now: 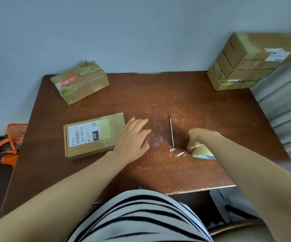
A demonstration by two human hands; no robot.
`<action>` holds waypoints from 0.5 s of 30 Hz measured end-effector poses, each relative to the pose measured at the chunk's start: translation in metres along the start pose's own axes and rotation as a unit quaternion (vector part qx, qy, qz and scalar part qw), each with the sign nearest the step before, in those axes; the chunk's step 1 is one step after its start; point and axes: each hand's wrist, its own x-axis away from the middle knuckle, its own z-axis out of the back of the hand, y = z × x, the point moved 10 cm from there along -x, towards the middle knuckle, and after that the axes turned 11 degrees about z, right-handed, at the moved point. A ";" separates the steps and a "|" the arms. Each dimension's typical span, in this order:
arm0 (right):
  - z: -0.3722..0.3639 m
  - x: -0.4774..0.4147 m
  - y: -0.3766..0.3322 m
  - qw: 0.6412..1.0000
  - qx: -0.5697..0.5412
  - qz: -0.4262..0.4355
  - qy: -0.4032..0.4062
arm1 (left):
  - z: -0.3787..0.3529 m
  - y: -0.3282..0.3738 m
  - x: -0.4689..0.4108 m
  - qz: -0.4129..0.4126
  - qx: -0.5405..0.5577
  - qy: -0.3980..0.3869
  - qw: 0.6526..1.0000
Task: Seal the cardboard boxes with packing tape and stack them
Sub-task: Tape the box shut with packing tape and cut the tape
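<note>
A flat cardboard box [92, 135] with a white shipping label lies on the brown table [184, 95], left of centre. My left hand [134, 137] rests flat with straight fingers just right of that box, on a stretch of clear tape lying on the tabletop. My right hand [198, 138] grips a roll of packing tape [202, 151]; clear tape runs out from the roll towards the left. A thin dark blade-like tool [171, 131] lies on the table between my hands. A second, heavily taped box [80, 81] sits at the back left.
A stack of several sealed boxes [246, 62] stands at the table's back right corner, against a ribbed grey panel. An orange bag [8, 142] lies on the floor to the left. The wall runs along the table's far edge.
</note>
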 end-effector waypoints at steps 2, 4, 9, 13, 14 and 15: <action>0.008 0.007 0.002 1.000 0.003 0.006 -0.021 | 0.001 0.001 -0.002 0.008 -0.002 0.000 1.000; 0.004 0.013 0.004 0.997 -0.011 0.001 -0.074 | 0.002 0.004 -0.003 0.014 -0.005 0.003 1.000; -0.019 0.015 0.006 0.985 -0.120 -0.028 -0.123 | 0.002 0.011 -0.006 0.038 0.029 -0.007 0.999; -0.012 0.007 0.009 0.995 -0.097 -0.025 -0.025 | -0.001 0.016 -0.006 0.047 0.035 -0.012 0.998; -0.010 0.005 0.009 0.997 -0.069 -0.022 0.003 | -0.001 0.018 -0.006 0.046 0.038 -0.013 0.998; -0.009 0.004 0.008 0.998 -0.050 -0.020 0.024 | -0.001 0.021 -0.007 0.045 0.043 -0.014 0.998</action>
